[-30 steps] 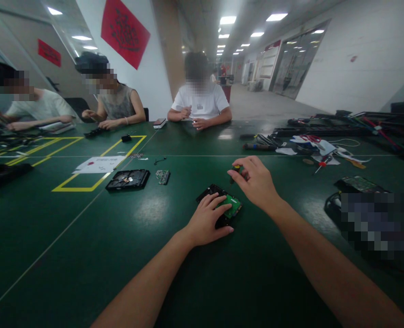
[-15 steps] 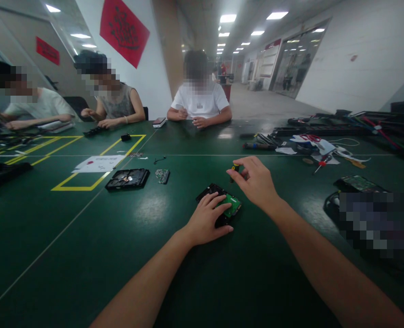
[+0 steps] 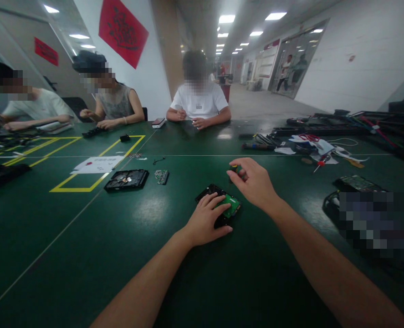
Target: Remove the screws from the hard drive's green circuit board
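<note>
A black hard drive [image 3: 209, 191] with a green circuit board [image 3: 232, 206] facing up lies on the green table [image 3: 85, 255]. My left hand [image 3: 206, 220] rests flat on it, fingers spread, pressing it down. Just above the drive's far corner, my right hand [image 3: 253, 182] is closed around a small screwdriver [image 3: 234, 168] with a black and yellow handle, held upright with its tip down at the drive.
An opened black drive [image 3: 127, 178] and a small loose circuit board [image 3: 162, 176] lie to the left, beside a yellow taped rectangle holding a white paper [image 3: 97, 164]. Tools, cables and scissors clutter the right side. Three people sit at the far edge, working.
My right hand has turned slightly on the screwdriver and dipped a little toward the drive. My left hand stays pressed on the drive.
</note>
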Demonstrator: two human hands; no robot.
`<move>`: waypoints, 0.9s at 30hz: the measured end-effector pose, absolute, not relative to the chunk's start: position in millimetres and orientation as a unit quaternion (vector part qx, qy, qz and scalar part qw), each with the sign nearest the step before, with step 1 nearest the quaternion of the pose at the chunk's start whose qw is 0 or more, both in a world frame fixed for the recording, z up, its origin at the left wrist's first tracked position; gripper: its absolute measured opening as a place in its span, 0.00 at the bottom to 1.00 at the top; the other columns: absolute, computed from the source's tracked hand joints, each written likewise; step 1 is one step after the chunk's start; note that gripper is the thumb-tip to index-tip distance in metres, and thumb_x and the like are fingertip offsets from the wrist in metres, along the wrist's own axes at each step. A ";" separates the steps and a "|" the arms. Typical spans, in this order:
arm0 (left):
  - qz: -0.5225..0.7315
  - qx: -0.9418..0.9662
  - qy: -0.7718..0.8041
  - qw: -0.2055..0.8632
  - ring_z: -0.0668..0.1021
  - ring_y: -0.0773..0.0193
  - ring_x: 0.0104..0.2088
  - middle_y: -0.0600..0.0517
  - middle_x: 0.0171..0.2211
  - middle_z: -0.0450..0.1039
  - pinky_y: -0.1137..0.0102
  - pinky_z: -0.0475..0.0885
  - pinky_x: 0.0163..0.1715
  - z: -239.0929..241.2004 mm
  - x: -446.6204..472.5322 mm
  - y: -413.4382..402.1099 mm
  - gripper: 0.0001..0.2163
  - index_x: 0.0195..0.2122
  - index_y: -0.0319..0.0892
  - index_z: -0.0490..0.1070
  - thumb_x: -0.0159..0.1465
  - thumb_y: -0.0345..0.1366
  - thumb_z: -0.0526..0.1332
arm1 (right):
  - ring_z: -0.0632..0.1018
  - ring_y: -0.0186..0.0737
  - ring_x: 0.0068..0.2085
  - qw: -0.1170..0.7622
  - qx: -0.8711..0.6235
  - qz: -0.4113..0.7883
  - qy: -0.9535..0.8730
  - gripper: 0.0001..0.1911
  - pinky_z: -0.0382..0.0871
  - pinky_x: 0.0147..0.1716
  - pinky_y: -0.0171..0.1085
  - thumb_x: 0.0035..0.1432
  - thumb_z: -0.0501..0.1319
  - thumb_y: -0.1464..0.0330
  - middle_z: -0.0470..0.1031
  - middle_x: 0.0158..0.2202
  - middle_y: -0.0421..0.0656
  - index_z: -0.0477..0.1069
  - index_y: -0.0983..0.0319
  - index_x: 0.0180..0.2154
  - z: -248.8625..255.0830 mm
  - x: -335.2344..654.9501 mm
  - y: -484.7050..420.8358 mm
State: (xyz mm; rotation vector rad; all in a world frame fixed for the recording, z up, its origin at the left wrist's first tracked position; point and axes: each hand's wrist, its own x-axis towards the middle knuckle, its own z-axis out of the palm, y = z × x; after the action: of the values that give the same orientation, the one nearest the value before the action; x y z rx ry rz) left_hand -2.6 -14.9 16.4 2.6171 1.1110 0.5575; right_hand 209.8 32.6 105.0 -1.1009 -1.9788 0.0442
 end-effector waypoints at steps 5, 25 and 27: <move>0.194 0.896 0.379 0.122 0.58 0.41 0.71 0.45 0.70 0.60 0.44 0.53 0.69 16.4 -2.5 -14.8 0.34 0.68 0.50 0.64 0.64 0.55 0.67 | 0.77 0.42 0.37 0.433 -0.438 -0.006 -0.788 0.07 0.71 0.41 0.42 0.66 0.62 0.66 0.76 0.44 0.47 0.74 0.58 0.45 103.6 210.4 34.8; 0.201 0.896 0.377 0.123 0.59 0.41 0.71 0.45 0.70 0.60 0.43 0.53 0.69 14.5 -3.0 -14.3 0.34 0.68 0.50 0.64 0.64 0.55 0.67 | 0.79 0.42 0.37 0.409 -0.428 0.055 -0.804 0.11 0.73 0.39 0.41 0.68 0.59 0.68 0.79 0.44 0.45 0.71 0.58 0.51 101.6 212.3 36.5; 0.200 0.896 0.378 0.122 0.59 0.41 0.71 0.45 0.70 0.60 0.43 0.53 0.69 13.6 -2.8 -14.1 0.34 0.68 0.51 0.64 0.64 0.55 0.67 | 0.79 0.43 0.40 0.404 -0.413 0.042 -0.815 0.13 0.73 0.42 0.43 0.69 0.58 0.69 0.78 0.47 0.47 0.71 0.59 0.53 101.3 212.1 36.6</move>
State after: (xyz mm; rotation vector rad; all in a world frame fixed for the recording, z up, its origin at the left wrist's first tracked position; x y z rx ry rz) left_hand -2.8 -14.1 13.6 2.6145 1.1047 0.5847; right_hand 212.1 36.6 101.3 -1.0425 -2.0581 0.1057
